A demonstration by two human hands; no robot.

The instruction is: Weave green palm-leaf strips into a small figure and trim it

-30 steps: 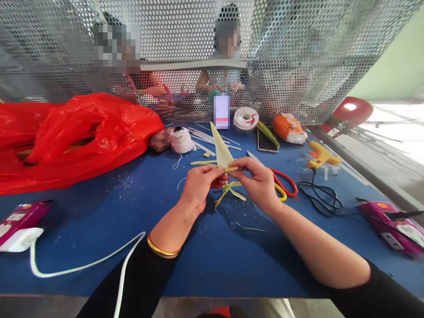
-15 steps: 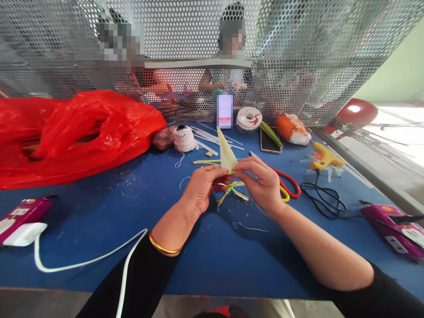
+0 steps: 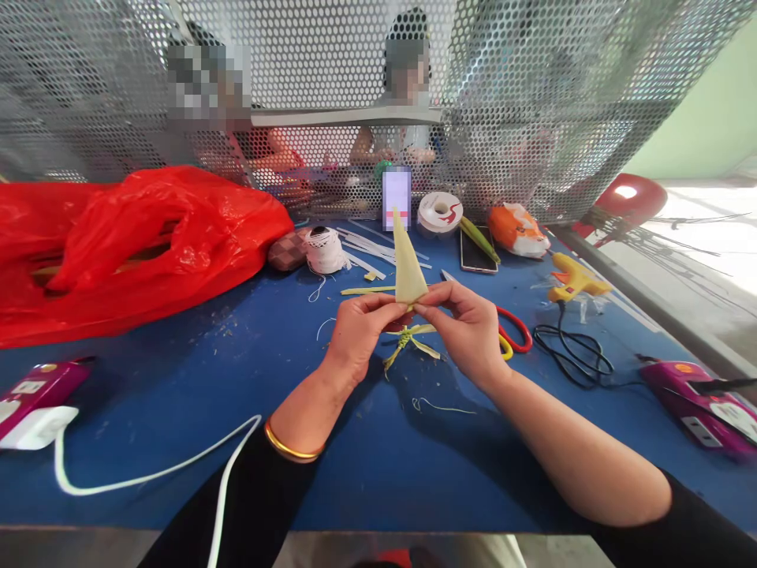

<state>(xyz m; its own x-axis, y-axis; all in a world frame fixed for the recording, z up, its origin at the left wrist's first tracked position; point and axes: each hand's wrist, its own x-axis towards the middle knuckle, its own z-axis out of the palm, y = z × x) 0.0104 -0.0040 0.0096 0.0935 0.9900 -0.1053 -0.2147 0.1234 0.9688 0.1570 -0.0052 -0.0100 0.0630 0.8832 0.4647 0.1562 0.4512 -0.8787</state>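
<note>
A pale yellow-green, pointed leaf-like piece, seemingly corn husk [image 3: 408, 272], stands upright between my two hands. My left hand [image 3: 362, 330] pinches its lower edge from the left, and my right hand [image 3: 464, 323] pinches the same edge from the right. Just below my fingers lies a small knotted bundle of husk strips [image 3: 404, 339] on the blue table [image 3: 367, 457]. Scissors with red and yellow handles [image 3: 520, 331] lie beside my right hand, partly hidden by it. A thin husk strip [image 3: 367, 290] lies beyond my left hand.
At the left are a red plastic bag [image 3: 225, 213] and a purple power strip [image 3: 44, 386] with a white cable. A thread spool [image 3: 325, 251], ribbon roll [image 3: 439, 213] and dark phone [image 3: 473, 256] line the back. A yellow glue gun [image 3: 576, 278] and another power strip [image 3: 698, 402] are right.
The pointed husk has turned so its broad side faces me more and its tip leans less to the left. Both hands keep pinching its base. The whole view has shifted slightly.
</note>
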